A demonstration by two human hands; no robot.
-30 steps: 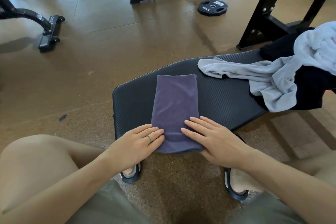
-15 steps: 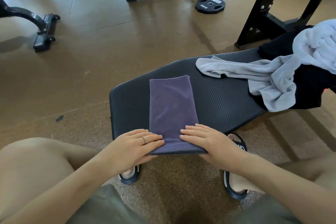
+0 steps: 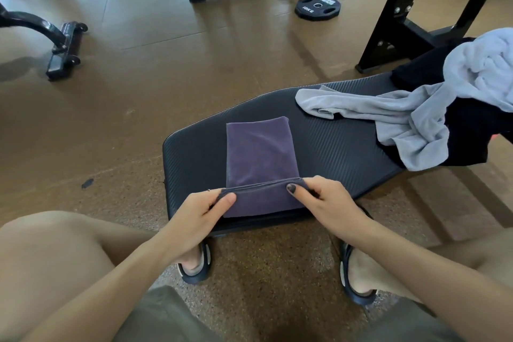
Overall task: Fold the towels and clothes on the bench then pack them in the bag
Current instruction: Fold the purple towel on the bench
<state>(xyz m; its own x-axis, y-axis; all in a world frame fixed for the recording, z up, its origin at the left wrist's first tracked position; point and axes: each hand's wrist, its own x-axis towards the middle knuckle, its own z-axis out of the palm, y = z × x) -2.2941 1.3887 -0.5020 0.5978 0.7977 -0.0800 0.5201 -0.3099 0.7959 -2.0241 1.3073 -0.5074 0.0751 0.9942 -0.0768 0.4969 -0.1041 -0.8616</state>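
Mid-fold: my left hand (image 3: pixel 198 212) & right hand (image 3: pixel 323 200) each pinched the purple towel (image 3: pixel 261 158)'s near corners on the bench (image 3: pixel 336 144); next, I judged, carry that edge fwd to the far hem.

Bright daylight glares off the floor (image 3: pixel 155 8); sharp centre, wide-angle bending at edges.
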